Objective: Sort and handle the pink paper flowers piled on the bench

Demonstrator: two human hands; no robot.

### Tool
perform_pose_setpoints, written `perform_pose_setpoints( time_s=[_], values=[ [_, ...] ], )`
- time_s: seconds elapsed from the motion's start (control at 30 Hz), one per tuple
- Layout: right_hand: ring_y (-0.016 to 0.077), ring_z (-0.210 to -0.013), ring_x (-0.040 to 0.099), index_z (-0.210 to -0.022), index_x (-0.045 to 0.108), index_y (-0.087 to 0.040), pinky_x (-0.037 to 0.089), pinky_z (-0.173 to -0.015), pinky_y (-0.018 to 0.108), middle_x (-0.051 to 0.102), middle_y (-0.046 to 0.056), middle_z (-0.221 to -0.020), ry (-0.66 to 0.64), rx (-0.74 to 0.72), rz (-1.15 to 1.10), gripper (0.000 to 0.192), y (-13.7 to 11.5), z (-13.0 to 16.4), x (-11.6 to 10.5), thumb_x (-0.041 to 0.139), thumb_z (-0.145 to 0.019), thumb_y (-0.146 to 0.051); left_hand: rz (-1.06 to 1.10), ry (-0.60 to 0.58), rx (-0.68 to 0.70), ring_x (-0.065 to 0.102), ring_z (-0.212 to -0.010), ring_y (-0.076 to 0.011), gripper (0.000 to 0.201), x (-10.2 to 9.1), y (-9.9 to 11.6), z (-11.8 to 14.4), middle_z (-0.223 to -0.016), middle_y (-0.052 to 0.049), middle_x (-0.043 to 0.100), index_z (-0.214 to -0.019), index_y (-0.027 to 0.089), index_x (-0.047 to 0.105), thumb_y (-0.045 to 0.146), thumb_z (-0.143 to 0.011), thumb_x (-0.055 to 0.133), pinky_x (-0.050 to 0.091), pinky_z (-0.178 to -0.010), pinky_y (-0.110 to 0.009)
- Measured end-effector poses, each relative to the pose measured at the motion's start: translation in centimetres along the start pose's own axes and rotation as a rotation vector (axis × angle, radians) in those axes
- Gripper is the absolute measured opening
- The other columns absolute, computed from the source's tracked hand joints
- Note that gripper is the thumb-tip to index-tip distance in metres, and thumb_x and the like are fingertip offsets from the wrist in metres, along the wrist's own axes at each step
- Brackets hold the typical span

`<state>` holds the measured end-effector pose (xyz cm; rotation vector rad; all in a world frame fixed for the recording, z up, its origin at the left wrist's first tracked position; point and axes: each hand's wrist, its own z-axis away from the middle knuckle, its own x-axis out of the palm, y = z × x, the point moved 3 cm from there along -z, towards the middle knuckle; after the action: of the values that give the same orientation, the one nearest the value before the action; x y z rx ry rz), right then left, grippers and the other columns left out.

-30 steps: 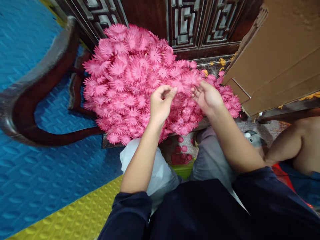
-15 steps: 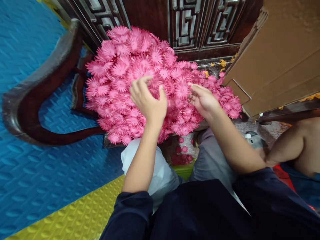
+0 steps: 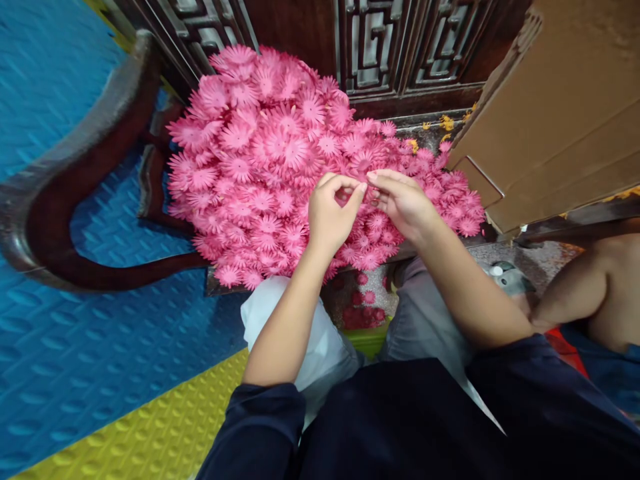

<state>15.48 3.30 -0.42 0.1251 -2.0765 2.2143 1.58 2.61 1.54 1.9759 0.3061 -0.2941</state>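
A big heap of pink paper flowers covers the seat of a dark wooden chair. My left hand and my right hand meet over the near right side of the heap. The fingertips of both hands pinch the same small pink flower between them. A few pink flowers lie on the floor between my knees.
A brown cardboard box stands to the right of the heap. The chair's curved armrest sweeps round on the left, its carved back behind. Blue and yellow floor mats lie at left. Another person's bare arm is at right.
My left hand went out over the heap with fingers spread, then came back to the right hand. Both hands now pinch one flower together.
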Motion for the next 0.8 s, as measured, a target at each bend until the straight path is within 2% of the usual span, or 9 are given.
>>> perform_pose_setpoints(
  time_s=[0.13, 0.3, 0.5, 0.57, 0.7, 0.8],
  values=[
    [0.0107, -0.066, 0.058, -0.077, 0.061, -0.022, 0.049, -0.064, 0.027, 0.063, -0.002, -0.073, 0.000, 0.034, -0.059, 0.034, 0.3, -0.1, 0.0, 0.075, -0.059, -0.047, 0.002, 0.024, -0.005, 0.053, -0.070, -0.0134, 0.019, 0.1, -0.2, 0.0, -0.073, 0.000, 0.058, -0.067, 0.020, 0.058, 0.032, -0.081, 0.062, 0.043, -0.072, -0.028],
    [0.0105, -0.064, 0.058, -0.079, 0.061, -0.022, 0.049, -0.064, 0.027, 0.064, -0.001, -0.076, -0.016, 0.055, -0.014, 0.033, 0.0, 0.1, 0.4, 0.073, -0.063, -0.049, -0.035, 0.059, 0.016, 0.054, -0.074, -0.0143, 0.018, -0.4, -0.1, -0.1, -0.077, -0.001, 0.059, -0.071, 0.021, 0.057, 0.034, -0.083, 0.060, 0.043, -0.074, -0.028],
    [0.0084, -0.057, 0.054, -0.075, 0.062, -0.021, 0.048, -0.062, 0.027, 0.061, -0.002, -0.070, 0.004, 0.105, -0.027, 0.031, 0.4, 0.8, 0.2, 0.076, -0.060, -0.044, -0.077, 0.215, 0.059, 0.056, -0.082, -0.0144, 0.016, -1.5, -0.2, 0.0, -0.088, -0.002, 0.061, -0.090, 0.022, 0.057, 0.037, -0.088, 0.051, 0.043, -0.082, -0.028],
    [0.0099, -0.063, 0.056, -0.076, 0.062, -0.021, 0.050, -0.065, 0.028, 0.062, -0.001, -0.075, 0.053, 0.037, 0.000, 0.032, 0.0, 0.4, 0.2, 0.073, -0.062, -0.048, -0.078, 0.287, 0.045, 0.056, -0.084, -0.0144, 0.017, -1.7, -0.3, 0.1, -0.087, -0.002, 0.059, -0.095, 0.021, 0.055, 0.036, -0.088, 0.051, 0.043, -0.083, -0.028],
    [0.0176, -0.098, 0.059, -0.095, 0.061, -0.027, 0.049, -0.085, 0.035, 0.065, 0.003, -0.095, 0.205, -0.297, 0.148, 0.040, -2.9, -2.2, 1.3, 0.060, -0.073, -0.060, -0.090, 0.373, 0.022, 0.055, -0.086, -0.0142, 0.015, -1.7, -0.3, 0.2, -0.085, -0.002, 0.055, -0.098, 0.019, 0.054, 0.028, -0.087, 0.052, 0.042, -0.086, -0.028],
    [0.0219, -0.112, 0.054, -0.108, 0.059, -0.030, 0.045, -0.095, 0.040, 0.064, 0.003, -0.108, 0.054, -0.430, 0.378, 0.044, -4.7, -4.3, 3.8, 0.062, -0.073, -0.057, -0.096, 0.359, 0.016, 0.055, -0.084, -0.0135, 0.013, -1.5, -0.4, 0.1, -0.084, -0.001, 0.055, -0.097, 0.018, 0.053, 0.022, -0.085, 0.052, 0.043, -0.085, -0.028]
  ],
)
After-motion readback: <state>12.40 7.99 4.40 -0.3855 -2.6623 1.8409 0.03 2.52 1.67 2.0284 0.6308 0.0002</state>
